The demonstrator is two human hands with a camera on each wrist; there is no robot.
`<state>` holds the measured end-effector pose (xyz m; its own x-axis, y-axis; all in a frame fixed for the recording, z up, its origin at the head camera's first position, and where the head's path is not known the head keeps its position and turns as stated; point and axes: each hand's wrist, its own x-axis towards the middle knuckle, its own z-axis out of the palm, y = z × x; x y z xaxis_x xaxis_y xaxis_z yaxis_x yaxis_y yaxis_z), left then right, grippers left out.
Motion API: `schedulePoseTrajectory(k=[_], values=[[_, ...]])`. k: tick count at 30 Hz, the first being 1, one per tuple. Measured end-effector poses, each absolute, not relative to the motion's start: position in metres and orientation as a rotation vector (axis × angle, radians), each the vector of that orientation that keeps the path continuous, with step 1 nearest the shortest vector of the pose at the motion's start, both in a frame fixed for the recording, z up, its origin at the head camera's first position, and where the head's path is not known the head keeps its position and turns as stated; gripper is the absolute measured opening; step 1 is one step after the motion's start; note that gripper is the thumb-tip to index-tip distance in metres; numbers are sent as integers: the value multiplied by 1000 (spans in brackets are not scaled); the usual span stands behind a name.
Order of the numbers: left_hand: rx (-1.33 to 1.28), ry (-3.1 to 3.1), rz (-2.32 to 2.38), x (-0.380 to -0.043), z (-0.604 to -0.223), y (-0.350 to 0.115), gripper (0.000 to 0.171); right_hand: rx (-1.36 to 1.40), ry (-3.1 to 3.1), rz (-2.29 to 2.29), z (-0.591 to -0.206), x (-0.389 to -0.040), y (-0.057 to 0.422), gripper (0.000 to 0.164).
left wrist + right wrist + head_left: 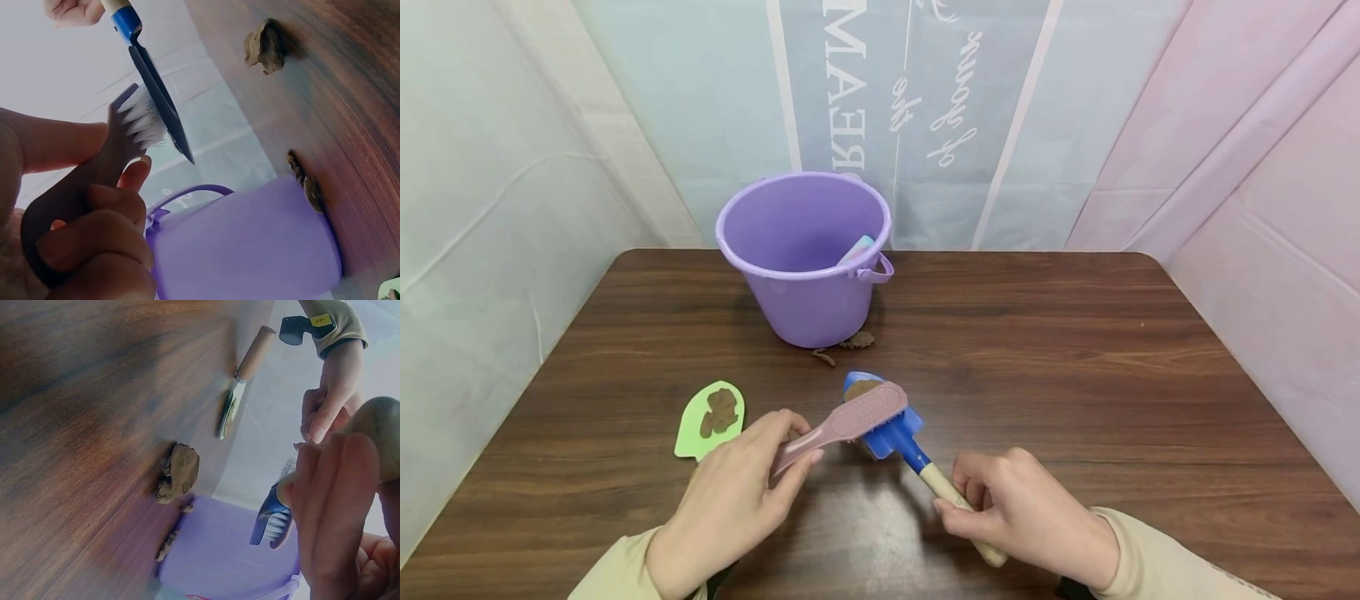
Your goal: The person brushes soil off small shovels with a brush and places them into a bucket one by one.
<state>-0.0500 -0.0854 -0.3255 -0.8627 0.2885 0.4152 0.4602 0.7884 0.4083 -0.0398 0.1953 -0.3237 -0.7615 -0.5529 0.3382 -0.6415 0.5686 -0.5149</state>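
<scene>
My left hand (pixel 737 479) grips a dusky pink brush (pixel 868 412) by its handle. Its white bristles (pixel 145 119) touch the blade of a small blue shovel (pixel 898 437). The pale wooden handle of that shovel is held in my right hand (pixel 1026 508), which tilts it above the table. A brown, clay-like patch (pixel 862 388) shows on the blade beside the brush head. Below the tools, a brown clay-like lump (pixel 182 470) lies on the table, mostly hidden in the head view. In the left wrist view the shovel blade appears edge-on.
A purple bucket (pixel 812 304) stands at the back, with a pale, colourful object (pixel 856 248) inside. Brown crumbs (pixel 857 340) lie by its base. A green shovel (pixel 688 433) bearing brown pieces (pixel 722 408) rests at left on the wooden table (pixel 1075 375).
</scene>
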Motion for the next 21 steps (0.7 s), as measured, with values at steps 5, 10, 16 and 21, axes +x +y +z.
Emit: schedulePoseTrajectory(k=[5, 10, 16, 21], values=[[-553, -2654, -734, -50, -325, -87, 18, 1020, -2644, 949, -325, -40, 196, 26], [-535, -2658, -750, -50, -323, -88, 16, 1015, -2643, 957, -325, -39, 196, 27], [-492, -2643, -766, -49, -322, -89, 15, 1023, -2644, 958, -325, -39, 196, 26], [-497, -2585, -705, -51, -323, -92, 19, 1021, -2644, 957, -325, -39, 196, 27]])
